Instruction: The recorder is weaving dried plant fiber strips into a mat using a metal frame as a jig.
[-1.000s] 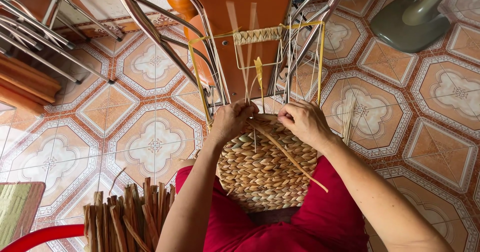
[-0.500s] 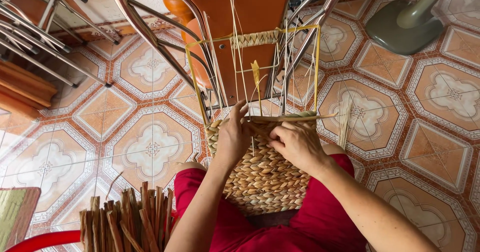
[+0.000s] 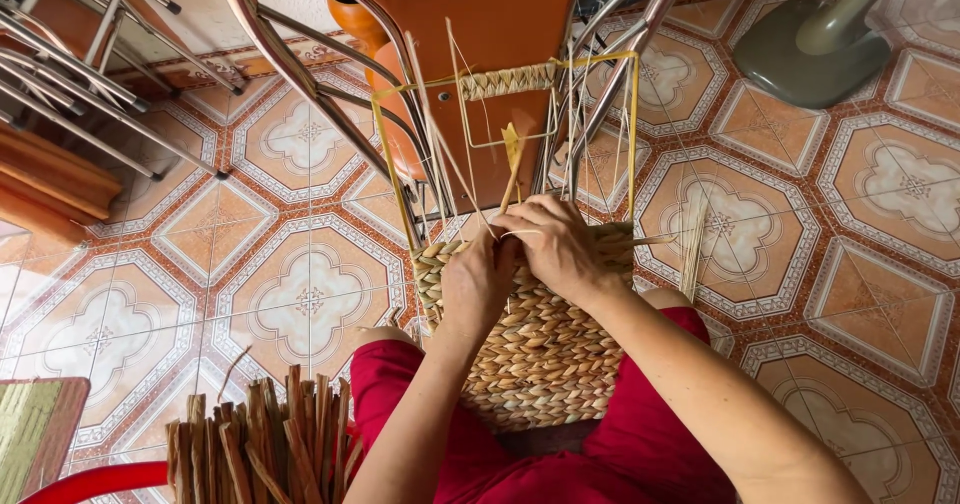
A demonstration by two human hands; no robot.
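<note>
A half-woven straw basket [image 3: 545, 359] rests on my lap, built on a yellow wire frame [image 3: 632, 134] that rises above it. My left hand [image 3: 478, 282] and my right hand [image 3: 556, 251] meet at the basket's upper woven edge. Both pinch a flat straw strand [image 3: 512, 177] that stands up between the fingers. A thin strand end [image 3: 655, 239] sticks out to the right from under my right hand. A braided strip [image 3: 505, 80] wraps the frame's top bar. My fingertips hide the spot where the strand enters the weave.
An orange chair [image 3: 480, 14] with metal legs stands right behind the frame. A bundle of dried strands [image 3: 260, 449] is upright at the lower left, beside a red rim [image 3: 95, 479] and a green woven piece [image 3: 28, 429]. More chair legs [image 3: 70, 54] at far left, a fan base [image 3: 800, 49] at upper right.
My right hand has drawn the long strand from lying slantwise across the basket up to the rim. Both hands have closed together at the upper edge.
</note>
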